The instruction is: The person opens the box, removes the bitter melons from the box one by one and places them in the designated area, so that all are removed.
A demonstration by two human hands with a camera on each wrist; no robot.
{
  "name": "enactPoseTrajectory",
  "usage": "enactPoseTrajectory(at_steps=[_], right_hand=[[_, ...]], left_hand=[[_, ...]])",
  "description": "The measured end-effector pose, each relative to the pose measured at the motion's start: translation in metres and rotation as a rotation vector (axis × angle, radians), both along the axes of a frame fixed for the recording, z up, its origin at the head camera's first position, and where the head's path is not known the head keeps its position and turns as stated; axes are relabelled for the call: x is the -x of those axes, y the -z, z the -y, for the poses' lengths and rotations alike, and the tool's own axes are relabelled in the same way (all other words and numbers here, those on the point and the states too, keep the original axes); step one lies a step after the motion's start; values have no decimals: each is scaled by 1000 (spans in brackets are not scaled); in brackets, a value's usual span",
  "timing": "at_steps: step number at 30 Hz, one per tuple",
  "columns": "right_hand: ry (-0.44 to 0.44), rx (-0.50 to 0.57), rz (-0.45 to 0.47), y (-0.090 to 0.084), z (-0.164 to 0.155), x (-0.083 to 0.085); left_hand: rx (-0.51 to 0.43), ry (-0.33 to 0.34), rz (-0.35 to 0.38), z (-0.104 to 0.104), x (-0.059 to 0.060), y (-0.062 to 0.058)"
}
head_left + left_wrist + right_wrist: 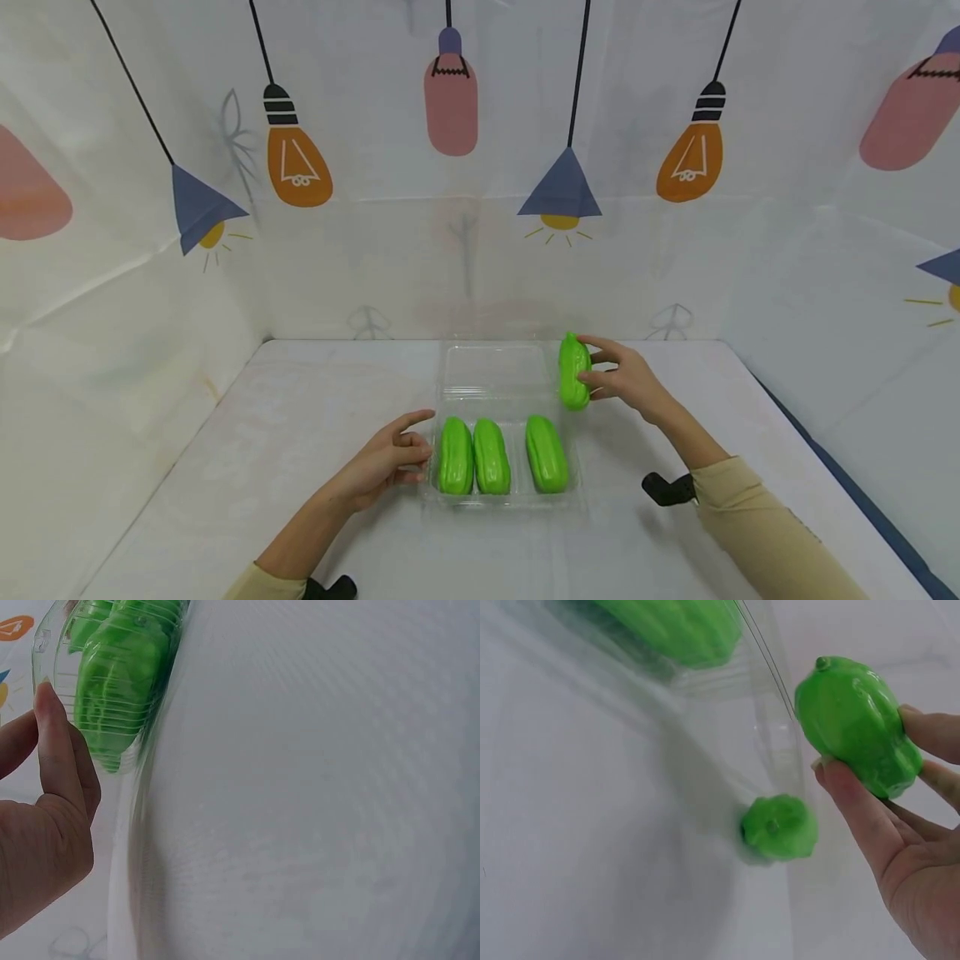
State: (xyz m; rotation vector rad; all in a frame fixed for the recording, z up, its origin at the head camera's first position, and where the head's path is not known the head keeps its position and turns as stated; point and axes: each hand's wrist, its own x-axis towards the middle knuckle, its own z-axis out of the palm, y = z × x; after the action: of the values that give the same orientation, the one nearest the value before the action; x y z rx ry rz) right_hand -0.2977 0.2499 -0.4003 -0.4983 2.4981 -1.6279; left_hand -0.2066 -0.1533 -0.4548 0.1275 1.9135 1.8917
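Observation:
A clear plastic box (517,502) lies with its lid (495,367) folded back. Three glossy green toy vegetables, shaped like stubby cucumbers, lie lengthwise in it: two side by side at left, one (547,454) at right with a gap between. My right hand (618,379) holds another green toy vegetable (859,724) between thumb and fingers, upright, beside the lid's right edge. My left hand (386,458) is at the box's left side, fingers fairly extended, a fingertip (46,701) touching its clear wall.
In the right wrist view, one more green toy vegetable (780,829) is beyond the held one, outside the box. A white-covered table (315,392) bears everything. Behind it hangs a white curtain (360,258) printed with lamps and bulbs.

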Motion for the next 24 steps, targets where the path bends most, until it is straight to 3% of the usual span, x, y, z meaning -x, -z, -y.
enactPoseTrajectory(at_steps=[24], right_hand=[[99, -24, -18, 5, -31, 23]], left_hand=[[-2, -5, 2, 1, 2, 4]])
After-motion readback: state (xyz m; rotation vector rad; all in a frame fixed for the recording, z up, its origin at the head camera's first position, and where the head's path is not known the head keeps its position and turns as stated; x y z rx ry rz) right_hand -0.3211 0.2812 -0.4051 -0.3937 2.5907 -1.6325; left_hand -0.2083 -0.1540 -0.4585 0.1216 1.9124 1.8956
